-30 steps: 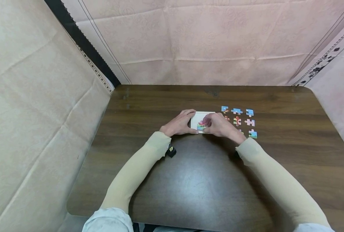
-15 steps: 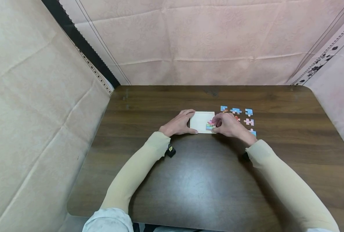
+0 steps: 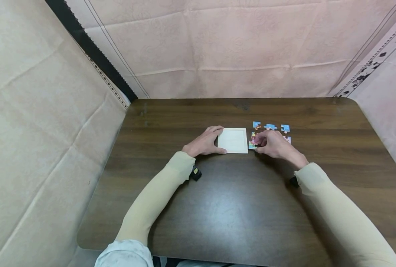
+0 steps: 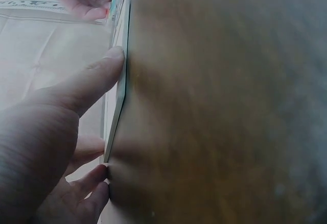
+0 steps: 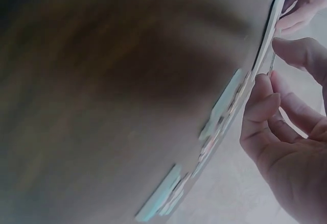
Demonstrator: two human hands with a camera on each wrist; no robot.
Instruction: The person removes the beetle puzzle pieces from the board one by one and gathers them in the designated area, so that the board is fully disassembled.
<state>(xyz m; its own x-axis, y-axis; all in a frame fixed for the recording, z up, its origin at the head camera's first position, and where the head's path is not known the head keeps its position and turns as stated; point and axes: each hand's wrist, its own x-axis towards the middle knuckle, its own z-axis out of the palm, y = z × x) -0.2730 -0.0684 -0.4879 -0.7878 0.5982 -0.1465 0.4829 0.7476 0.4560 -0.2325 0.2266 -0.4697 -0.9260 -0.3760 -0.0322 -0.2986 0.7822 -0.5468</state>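
My left hand (image 3: 204,142) grips the left side of a square white puzzle tray (image 3: 232,141), thumb at its near edge and fingers towards its far side. The tray's raised rim surrounds a bare white panel. Just right of the tray, my right hand (image 3: 275,144) pinches a jigsaw piece (image 3: 252,145) with pink and blue-green on it, between thumb and fingertips. In the right wrist view, that piece shows as a thin edge near the fingertips (image 5: 261,81). Several blue-topped jigsaw pieces (image 3: 270,127) lie behind the right hand, which hides others.
A dark wooden table (image 3: 214,207) carries everything. Pale cloth (image 3: 244,48) hangs behind its far edge and along both sides. In the right wrist view, the edges of loose jigsaw pieces (image 5: 220,104) lie below the right hand.
My right hand has carried the pinched jigsaw piece rightwards, from over the tray to just past its right edge. The left hand has kept its hold on the tray.
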